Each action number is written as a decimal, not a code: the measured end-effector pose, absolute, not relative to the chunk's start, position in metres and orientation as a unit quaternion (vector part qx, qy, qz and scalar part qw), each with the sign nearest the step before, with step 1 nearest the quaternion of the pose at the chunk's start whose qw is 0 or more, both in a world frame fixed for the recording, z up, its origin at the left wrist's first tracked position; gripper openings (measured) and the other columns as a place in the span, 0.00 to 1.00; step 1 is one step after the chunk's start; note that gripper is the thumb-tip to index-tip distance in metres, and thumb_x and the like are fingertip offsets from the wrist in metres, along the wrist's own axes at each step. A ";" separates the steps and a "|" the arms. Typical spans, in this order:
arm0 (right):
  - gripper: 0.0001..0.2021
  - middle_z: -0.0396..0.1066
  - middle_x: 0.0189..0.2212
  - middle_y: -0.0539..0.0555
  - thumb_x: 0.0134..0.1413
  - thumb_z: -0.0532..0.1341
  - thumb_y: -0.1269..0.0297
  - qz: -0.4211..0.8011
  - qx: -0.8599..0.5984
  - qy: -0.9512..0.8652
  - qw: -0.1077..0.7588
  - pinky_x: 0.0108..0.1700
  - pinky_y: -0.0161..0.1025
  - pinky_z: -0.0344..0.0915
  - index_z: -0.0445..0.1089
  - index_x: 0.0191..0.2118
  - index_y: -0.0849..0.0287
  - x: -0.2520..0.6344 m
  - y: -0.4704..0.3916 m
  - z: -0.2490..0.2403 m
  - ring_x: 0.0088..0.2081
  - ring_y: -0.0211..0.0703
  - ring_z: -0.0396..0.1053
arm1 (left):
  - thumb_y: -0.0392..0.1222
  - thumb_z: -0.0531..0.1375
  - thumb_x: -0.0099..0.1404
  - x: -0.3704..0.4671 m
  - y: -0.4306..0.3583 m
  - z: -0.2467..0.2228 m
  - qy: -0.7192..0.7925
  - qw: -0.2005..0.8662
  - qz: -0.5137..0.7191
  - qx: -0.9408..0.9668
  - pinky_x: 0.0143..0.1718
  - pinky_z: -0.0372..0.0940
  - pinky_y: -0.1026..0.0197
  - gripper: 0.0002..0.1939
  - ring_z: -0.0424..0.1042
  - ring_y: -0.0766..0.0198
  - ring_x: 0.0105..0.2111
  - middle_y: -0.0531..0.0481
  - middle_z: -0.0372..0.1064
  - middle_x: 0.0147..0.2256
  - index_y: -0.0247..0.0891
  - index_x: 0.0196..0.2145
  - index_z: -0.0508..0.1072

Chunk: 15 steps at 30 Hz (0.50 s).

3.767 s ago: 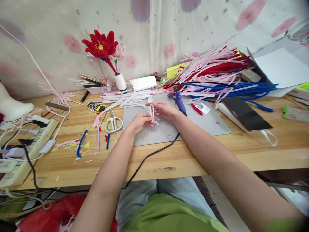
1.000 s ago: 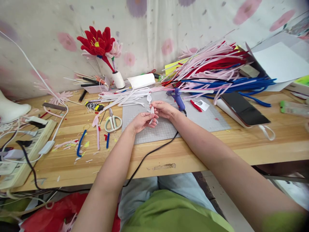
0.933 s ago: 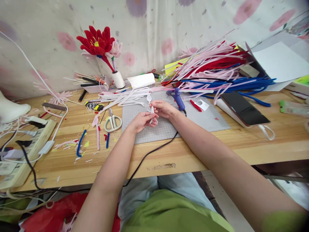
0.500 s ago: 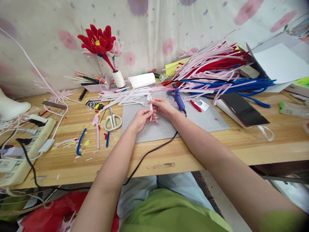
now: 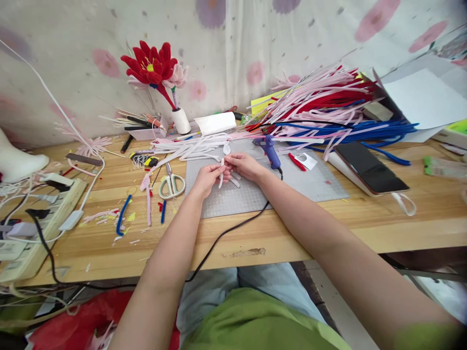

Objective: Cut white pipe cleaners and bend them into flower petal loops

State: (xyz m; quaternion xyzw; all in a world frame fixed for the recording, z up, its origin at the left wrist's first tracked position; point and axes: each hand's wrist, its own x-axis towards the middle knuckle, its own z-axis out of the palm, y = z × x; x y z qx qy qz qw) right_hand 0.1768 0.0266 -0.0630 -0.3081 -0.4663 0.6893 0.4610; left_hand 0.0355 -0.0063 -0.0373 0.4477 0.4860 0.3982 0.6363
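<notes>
My left hand [image 5: 209, 178] is closed in a pinch on a white pipe cleaner [image 5: 221, 178], whose lower end hangs below the fingertips. Close beside it, my right hand [image 5: 243, 165] pinches the same white piece, and a small rounded white loop [image 5: 226, 148] stands up above its fingers. Another white end pokes out under the right fingers. Both hands are over the grey cutting mat [image 5: 233, 204], fingertips nearly touching. Just right of them lies a purple glue gun [image 5: 270, 151], and to their left is a pair of scissors [image 5: 171, 183].
White pipe cleaners [image 5: 193, 145] lie behind the hands. A pile of pink, red and blue ones [image 5: 321, 107] fills the back right, near a phone [image 5: 371, 166]. A red flower [image 5: 151, 63] stands in a white vase [image 5: 180, 120]. A black cord [image 5: 222, 233] crosses the front; a power strip [image 5: 47, 223] sits left.
The left fingers have moved slightly left, and the white stem they hold now slants apart from the loop. The right hand still pinches near the loop's base.
</notes>
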 end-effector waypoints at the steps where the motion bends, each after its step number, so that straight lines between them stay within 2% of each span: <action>1: 0.14 0.65 0.20 0.48 0.37 0.68 0.58 0.692 -0.307 -0.467 0.457 0.25 0.29 0.59 0.68 0.23 0.63 0.177 0.026 -0.064 0.23 0.29 0.60 | 0.37 0.62 0.57 0.035 -0.006 -0.036 0.488 0.638 0.392 0.449 0.27 0.68 0.67 0.06 0.70 0.71 0.21 0.51 0.70 0.22 0.30 0.28 0.72; 6: 0.13 0.63 0.19 0.46 0.33 0.69 0.60 0.682 -0.315 -0.465 0.469 0.25 0.31 0.57 0.66 0.23 0.62 0.178 0.026 -0.065 0.22 0.30 0.59 | 0.39 0.63 0.55 0.033 -0.007 -0.035 0.485 0.654 0.355 0.460 0.25 0.67 0.67 0.08 0.72 0.69 0.22 0.48 0.71 0.23 0.30 0.29 0.72; 11: 0.11 0.58 0.17 0.44 0.33 0.66 0.62 0.580 -0.368 -0.483 0.542 0.23 0.31 0.50 0.64 0.21 0.61 0.178 0.030 -0.062 0.20 0.28 0.51 | 0.41 0.63 0.55 0.034 -0.006 -0.042 0.492 0.640 0.366 0.463 0.29 0.68 0.64 0.10 0.74 0.65 0.27 0.45 0.74 0.27 0.31 0.32 0.72; 15: 0.10 0.57 0.16 0.44 0.33 0.64 0.62 0.527 -0.416 -0.467 0.575 0.23 0.32 0.47 0.63 0.21 0.60 0.180 0.032 -0.060 0.19 0.28 0.49 | 0.41 0.64 0.53 0.034 -0.003 -0.046 0.501 0.610 0.367 0.492 0.29 0.68 0.64 0.10 0.73 0.67 0.26 0.47 0.73 0.27 0.32 0.31 0.72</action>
